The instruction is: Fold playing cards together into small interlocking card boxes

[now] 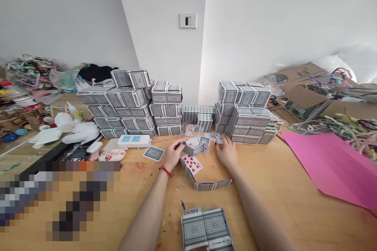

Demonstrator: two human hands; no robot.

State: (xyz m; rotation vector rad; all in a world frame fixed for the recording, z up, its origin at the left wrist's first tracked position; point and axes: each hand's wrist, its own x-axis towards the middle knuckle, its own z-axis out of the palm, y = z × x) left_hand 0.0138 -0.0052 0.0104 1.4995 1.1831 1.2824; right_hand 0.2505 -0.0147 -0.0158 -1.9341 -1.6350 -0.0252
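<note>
So our folded card piece (194, 149) is mid-table, left end pinched in our left hand (173, 154). Our right hand (227, 153) is half open by a face-up card (212, 137); can't tell if it's gripping. Card-block stacks (129, 104) sit far left.

One head-worn view looks forward and down over the table (271, 180).

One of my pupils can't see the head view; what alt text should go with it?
A person's left hand touches a folded playing-card piece on a wooden table, while the right hand is beside a face-up card. Behind stand stacked card blocks; a pink sheet lies to the right.
</note>
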